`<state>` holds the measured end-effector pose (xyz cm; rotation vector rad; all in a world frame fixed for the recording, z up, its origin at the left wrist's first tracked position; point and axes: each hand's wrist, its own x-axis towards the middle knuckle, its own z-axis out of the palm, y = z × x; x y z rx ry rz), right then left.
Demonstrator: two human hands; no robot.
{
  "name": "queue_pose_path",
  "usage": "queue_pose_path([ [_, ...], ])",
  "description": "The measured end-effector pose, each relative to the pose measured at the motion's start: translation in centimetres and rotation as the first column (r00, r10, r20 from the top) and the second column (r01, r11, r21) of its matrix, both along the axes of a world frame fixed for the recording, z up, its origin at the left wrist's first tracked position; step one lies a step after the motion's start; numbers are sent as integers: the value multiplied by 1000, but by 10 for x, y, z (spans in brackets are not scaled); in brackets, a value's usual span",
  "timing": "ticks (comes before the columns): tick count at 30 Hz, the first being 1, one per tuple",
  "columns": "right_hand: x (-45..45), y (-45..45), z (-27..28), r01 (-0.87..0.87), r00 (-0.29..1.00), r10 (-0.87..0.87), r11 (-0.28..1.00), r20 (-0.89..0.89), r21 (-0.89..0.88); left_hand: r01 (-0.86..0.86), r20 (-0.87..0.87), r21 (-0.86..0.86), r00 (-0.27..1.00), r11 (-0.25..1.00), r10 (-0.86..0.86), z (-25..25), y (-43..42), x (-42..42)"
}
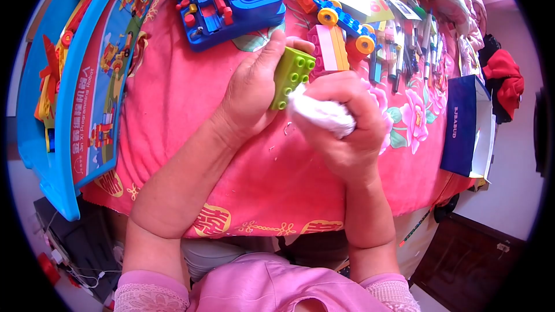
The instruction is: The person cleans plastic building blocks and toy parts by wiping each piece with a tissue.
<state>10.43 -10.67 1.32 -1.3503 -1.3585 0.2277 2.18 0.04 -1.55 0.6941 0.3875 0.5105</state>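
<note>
My left hand (252, 84) grips a lime green toy building block (293, 74) by its sides, studs facing up toward me. In my right hand (352, 121) is a bunched white cloth (322, 114), its tip touching the near end of the block or just beside it. Fingers of the right hand are wrapped round the cloth and partly hidden. Just beyond the hands stand a pink block (325, 48) and an orange block (340, 52).
A blue toy case (231, 8) lies at the back. Toy wheeled bases (347, 23) and several pens (399, 52) spread to the right. A blue bin (69, 110) stands left, a dark blue box (462, 127) right. Everything rests around a pink flowered cover (173, 138).
</note>
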Motion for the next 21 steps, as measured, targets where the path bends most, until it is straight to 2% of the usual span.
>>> queue_pose_path([
  [3, 0, 3, -2, 98, 995, -100, 993, 22, 69, 24, 6, 92, 1000, 996, -25, -1, -3, 0],
  [6, -1, 2, 0, 71, 987, -67, 997, 145, -20, 16, -17, 144, 1000, 989, -14, -4, -1, -2],
  [9, 6, -5, 6, -34, 998, 39, 995, 57, -95, -6, -40, 122, 999, 992, 11, 4, -5, -1],
  [11, 15, -4, 6, 61, 995, -66, 996, 80, 61, -7, -46, 84, 999, 996, 11, 4, -4, -1],
  [13, 16, -8, 10, 203, 961, -193, 979, -196, 31, 18, -25, 28, 1000, 999, -17, 1, -1, -1],
  [15, 21, -9, 9, 276, 894, -230, 959, -384, 70, 83, 27, -41, 996, 996, -82, -3, 4, -3],
  [19, 35, -8, 1, 409, 826, -322, 907, -463, 99, 187, 39, -127, 982, 974, -183, -1, 6, -5],
  [20, 38, -8, -3, 417, 805, -331, 906, -491, 73, 194, 13, -114, 981, 974, -194, 3, 5, -6],
  [21, 41, -8, -7, 424, 784, -340, 904, -520, 49, 235, 60, -104, 971, 966, -230, 5, 4, -6],
])
